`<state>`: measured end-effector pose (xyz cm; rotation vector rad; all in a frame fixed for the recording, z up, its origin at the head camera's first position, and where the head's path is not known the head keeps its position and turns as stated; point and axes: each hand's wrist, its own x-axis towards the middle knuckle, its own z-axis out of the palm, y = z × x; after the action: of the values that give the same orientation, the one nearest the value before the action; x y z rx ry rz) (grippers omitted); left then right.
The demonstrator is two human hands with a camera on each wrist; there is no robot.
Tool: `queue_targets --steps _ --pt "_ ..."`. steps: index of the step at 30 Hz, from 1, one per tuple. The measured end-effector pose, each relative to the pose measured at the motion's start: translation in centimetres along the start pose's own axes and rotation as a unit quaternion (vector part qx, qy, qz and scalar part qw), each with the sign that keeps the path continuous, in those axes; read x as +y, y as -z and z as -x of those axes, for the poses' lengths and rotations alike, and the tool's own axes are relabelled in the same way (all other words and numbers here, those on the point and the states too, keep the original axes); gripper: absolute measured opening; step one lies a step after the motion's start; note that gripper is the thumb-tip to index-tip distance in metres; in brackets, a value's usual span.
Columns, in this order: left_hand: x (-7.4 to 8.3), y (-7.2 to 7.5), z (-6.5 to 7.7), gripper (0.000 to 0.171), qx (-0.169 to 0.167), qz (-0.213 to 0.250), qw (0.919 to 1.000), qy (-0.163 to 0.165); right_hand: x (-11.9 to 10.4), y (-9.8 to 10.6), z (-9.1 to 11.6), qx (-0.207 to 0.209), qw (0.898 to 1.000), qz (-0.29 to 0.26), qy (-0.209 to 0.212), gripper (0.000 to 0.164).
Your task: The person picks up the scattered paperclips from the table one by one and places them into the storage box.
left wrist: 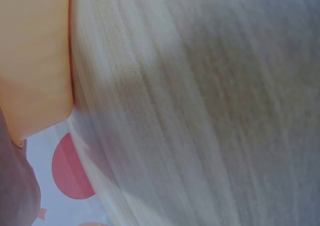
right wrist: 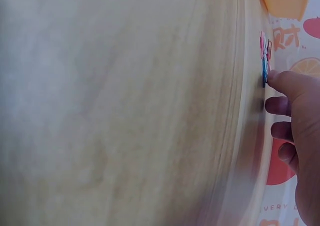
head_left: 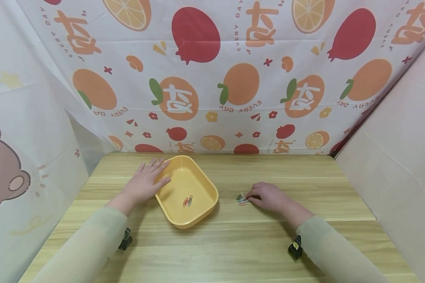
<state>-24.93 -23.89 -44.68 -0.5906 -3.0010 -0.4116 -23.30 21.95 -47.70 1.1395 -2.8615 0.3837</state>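
Note:
My left hand rests over the left rim of a yellow plastic tray, fingers extended, with the thumb reaching over its inside. A red paper clip and a dark-toned paper clip lie in the tray. To the right, a small pile of coloured paper clips lies on the table. The fingertips of my right hand are at the pile's right edge, fingers bent; I cannot tell whether a clip is between them. In the right wrist view, pink and blue clips show right by a fingertip.
The wooden table runs back to a fruit-print cloth. White cloth panels stand at the left and right. A black wrist camera sits under the right sleeve, another camera under the left.

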Motion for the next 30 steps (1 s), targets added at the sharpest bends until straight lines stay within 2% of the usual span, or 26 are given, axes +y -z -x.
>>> queue_targets --steps 24,30 --pt "-0.4 -0.3 -0.2 0.072 0.006 -0.003 1.0000 -0.005 0.3 0.1 -0.9 -0.016 1.000 -0.008 0.011 0.012" --pt "-0.3 -0.3 -0.2 0.074 0.010 -0.002 0.9999 -0.003 0.2 0.0 -1.1 -0.019 1.000 -0.005 -0.003 0.011"
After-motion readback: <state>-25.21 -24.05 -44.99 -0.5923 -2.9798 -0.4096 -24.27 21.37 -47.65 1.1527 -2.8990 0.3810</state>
